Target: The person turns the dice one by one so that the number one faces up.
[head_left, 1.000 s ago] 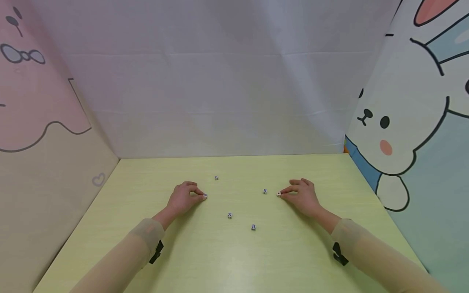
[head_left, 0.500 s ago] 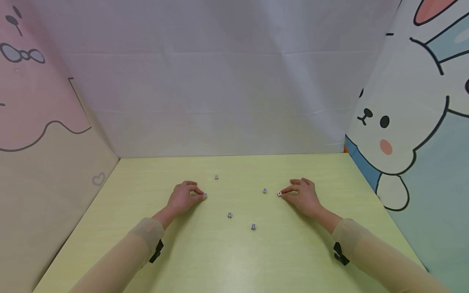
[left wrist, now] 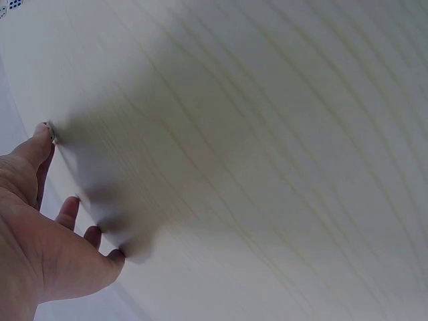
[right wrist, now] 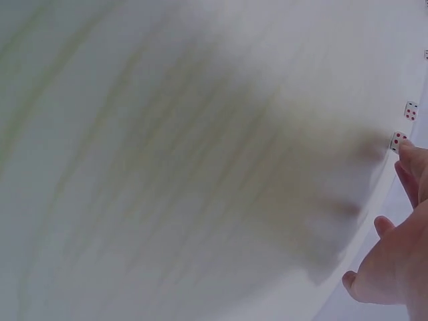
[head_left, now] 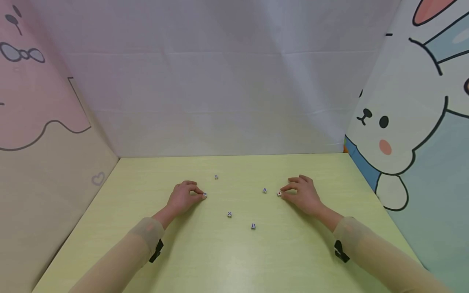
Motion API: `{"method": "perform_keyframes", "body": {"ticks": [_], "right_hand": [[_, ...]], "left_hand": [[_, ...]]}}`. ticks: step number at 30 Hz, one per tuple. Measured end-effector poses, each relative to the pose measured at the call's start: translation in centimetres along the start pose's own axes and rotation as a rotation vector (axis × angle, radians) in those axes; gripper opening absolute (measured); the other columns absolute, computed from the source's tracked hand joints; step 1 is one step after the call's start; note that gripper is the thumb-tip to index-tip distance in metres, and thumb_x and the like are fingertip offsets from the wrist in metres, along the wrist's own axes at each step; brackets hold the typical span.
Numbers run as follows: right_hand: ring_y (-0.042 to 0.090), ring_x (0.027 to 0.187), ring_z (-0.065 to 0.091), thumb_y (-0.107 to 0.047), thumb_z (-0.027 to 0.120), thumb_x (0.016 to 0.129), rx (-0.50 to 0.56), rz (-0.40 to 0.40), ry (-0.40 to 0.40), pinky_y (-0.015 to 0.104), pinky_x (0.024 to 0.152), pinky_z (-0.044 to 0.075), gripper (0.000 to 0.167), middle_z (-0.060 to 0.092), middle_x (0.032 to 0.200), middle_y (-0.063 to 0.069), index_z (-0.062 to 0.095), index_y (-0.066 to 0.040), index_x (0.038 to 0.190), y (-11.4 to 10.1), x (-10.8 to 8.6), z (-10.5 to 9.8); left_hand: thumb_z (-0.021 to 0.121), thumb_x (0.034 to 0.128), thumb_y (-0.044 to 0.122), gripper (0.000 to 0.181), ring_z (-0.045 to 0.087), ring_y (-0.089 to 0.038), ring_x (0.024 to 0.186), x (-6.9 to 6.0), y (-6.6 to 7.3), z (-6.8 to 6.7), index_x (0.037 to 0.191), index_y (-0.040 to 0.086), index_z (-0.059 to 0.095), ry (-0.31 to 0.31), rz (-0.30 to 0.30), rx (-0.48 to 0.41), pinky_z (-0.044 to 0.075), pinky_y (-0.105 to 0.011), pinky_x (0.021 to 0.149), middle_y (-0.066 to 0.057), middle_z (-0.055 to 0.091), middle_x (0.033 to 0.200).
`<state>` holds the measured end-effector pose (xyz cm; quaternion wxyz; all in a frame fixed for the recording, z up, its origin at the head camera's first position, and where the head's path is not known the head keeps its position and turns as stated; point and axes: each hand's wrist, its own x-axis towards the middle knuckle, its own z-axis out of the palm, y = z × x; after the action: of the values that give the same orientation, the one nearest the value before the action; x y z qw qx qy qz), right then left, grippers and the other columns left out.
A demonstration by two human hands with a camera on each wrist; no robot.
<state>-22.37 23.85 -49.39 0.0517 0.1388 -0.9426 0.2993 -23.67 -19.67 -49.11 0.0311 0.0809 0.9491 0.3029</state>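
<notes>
In the head view my left hand (head_left: 183, 198) pinches a small white die (head_left: 204, 195) between thumb and index finger at the tabletop. The left wrist view shows only a sliver of that die (left wrist: 51, 134) beside the thumb. Across the table, my right hand (head_left: 302, 196) is at another white die (head_left: 279, 194), its index finger raised and parted from the thumb. In the right wrist view this die (right wrist: 398, 142) shows red pips, with the thumb tip against or just in front of it. Left of it lies a die (head_left: 264, 190) on the table.
More dice lie apart on the pale wooden table (head_left: 220, 260): one die (head_left: 216, 177) at the back, one die (head_left: 229, 214) near the middle, and one die (head_left: 253, 226) nearer the front. A white sheet (head_left: 227, 101) hangs behind, with printed panels (head_left: 395, 162) at the sides.
My right index finger has lifted away from the thumb and the die, and the fingers have spread slightly. The left hand and the dice stay where they were.
</notes>
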Motion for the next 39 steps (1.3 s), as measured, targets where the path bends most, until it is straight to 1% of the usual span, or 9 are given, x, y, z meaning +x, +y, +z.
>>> {"method": "perform_keyframes", "body": {"ticks": [7, 14, 26, 29, 34, 39], "right_hand": [[0.054, 0.142, 0.025, -0.02, 0.08, 0.09, 0.019, 0.009, -0.018, 0.065, 0.116, 0.02, 0.016, 0.057, 0.139, 0.027, 0.082, -0.011, 0.102, -0.5, 0.2, 0.0], [0.054, 0.142, 0.025, -0.019, 0.081, 0.089, 0.028, 0.01, -0.013, 0.065, 0.116, 0.02, 0.013, 0.057, 0.139, 0.027, 0.082, -0.011, 0.099, -0.7, 0.3, 0.0], [0.052, 0.143, 0.025, -0.02, 0.081, 0.089, 0.036, 0.025, -0.023, 0.064, 0.116, 0.02, 0.009, 0.057, 0.139, 0.026, 0.082, -0.013, 0.095, -0.4, 0.3, 0.4], [0.052, 0.142, 0.025, -0.021, 0.081, 0.09, 0.037, 0.025, -0.023, 0.064, 0.116, 0.019, 0.01, 0.057, 0.139, 0.026, 0.082, -0.012, 0.095, -0.5, 0.5, 0.4], [0.051, 0.141, 0.029, -0.02, 0.079, 0.092, 0.021, 0.022, -0.005, 0.062, 0.117, 0.018, 0.011, 0.058, 0.139, 0.027, 0.081, -0.011, 0.096, -0.6, 0.9, 0.0], [0.05, 0.139, 0.034, -0.018, 0.077, 0.093, 0.01, 0.003, 0.023, 0.059, 0.118, 0.016, 0.012, 0.059, 0.137, 0.028, 0.081, -0.008, 0.098, -0.7, 2.1, -0.4]], "left_hand": [[0.078, 0.0932, 0.027, 0.015, 0.04, -0.051, 0.136, 0.0, 0.0, 0.0, 0.099, 0.014, 0.081, 0.0, -0.011, -0.008, 0.034, -0.061, 0.112, -0.019, 0.055, 0.144], [0.078, 0.0923, 0.026, 0.014, 0.042, -0.053, 0.133, 0.0, -0.1, 0.1, 0.098, 0.013, 0.081, 0.018, 0.017, 0.001, 0.036, -0.063, 0.109, -0.021, 0.056, 0.141], [0.078, 0.0933, 0.027, 0.015, 0.04, -0.05, 0.136, -0.1, -0.4, 0.4, 0.1, 0.014, 0.081, -0.005, -0.014, -0.016, 0.034, -0.06, 0.112, -0.018, 0.054, 0.144], [0.077, 0.0935, 0.026, 0.014, 0.04, -0.052, 0.135, -0.2, -0.4, 0.4, 0.099, 0.014, 0.081, -0.001, -0.007, -0.011, 0.035, -0.062, 0.111, -0.019, 0.055, 0.143], [0.077, 0.0939, 0.027, 0.014, 0.041, -0.051, 0.135, -0.3, -0.2, 0.4, 0.099, 0.014, 0.081, 0.002, -0.001, -0.005, 0.034, -0.062, 0.112, -0.019, 0.055, 0.143], [0.076, 0.0944, 0.026, 0.014, 0.041, -0.05, 0.135, -0.3, -0.3, 0.4, 0.099, 0.014, 0.08, 0.005, 0.009, 0.0, 0.033, -0.061, 0.113, -0.019, 0.055, 0.143]]}}
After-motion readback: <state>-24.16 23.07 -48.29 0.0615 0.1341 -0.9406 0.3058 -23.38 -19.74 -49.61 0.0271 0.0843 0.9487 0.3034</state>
